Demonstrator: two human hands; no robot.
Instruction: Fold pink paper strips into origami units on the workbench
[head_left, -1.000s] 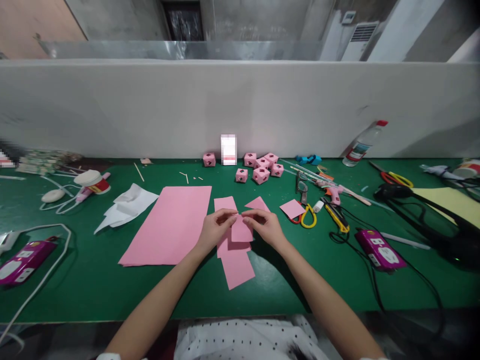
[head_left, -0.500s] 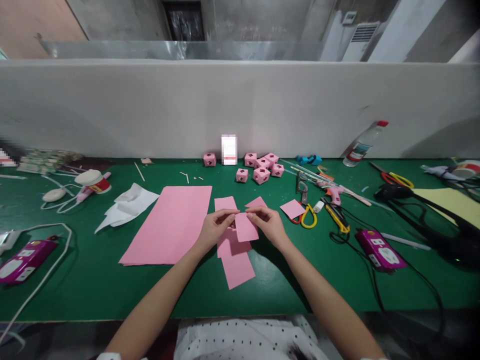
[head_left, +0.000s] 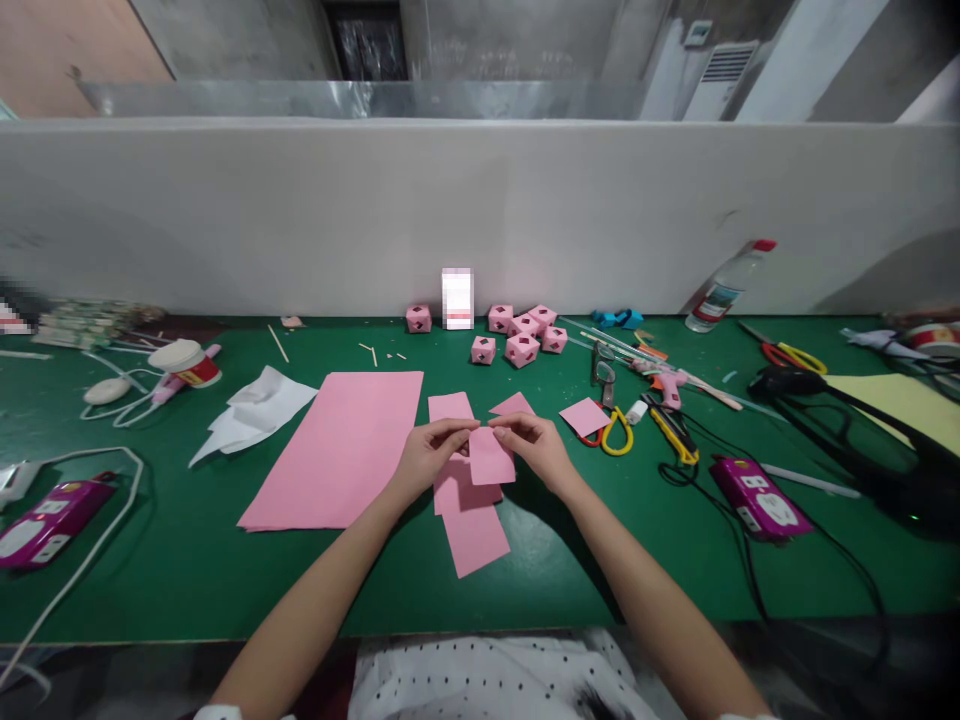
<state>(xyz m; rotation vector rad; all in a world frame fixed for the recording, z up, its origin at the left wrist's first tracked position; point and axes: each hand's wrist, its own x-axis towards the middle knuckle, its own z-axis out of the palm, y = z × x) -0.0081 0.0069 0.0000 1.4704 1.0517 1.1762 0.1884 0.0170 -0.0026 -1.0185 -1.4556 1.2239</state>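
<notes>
Between my two hands is a small pink paper square (head_left: 493, 462), its upper edge pinched by the fingers of both. My left hand (head_left: 435, 452) is closed at the square's upper left corner, and my right hand (head_left: 534, 447) is closed at the upper right one. Beneath it, several pink paper pieces (head_left: 475, 542) overlap on the green table. Another pink piece (head_left: 514, 403) lies just behind my right hand. To the left of my left hand is a stack of large pink sheets (head_left: 337, 450). Parts of the fingertips are hidden.
Folded pink paper cubes (head_left: 523, 349) stand near the white partition (head_left: 300, 220). On the right lie yellow-handled scissors (head_left: 618, 433), a pink glue gun (head_left: 670, 388), a utility knife (head_left: 675, 437) and a purple power strip (head_left: 760, 499). A crumpled white tissue (head_left: 255, 412) and a paper cup (head_left: 187, 361) are left.
The hands and the pink square stay almost in place. The square's upper edge seems to have bent slightly between the fingers.
</notes>
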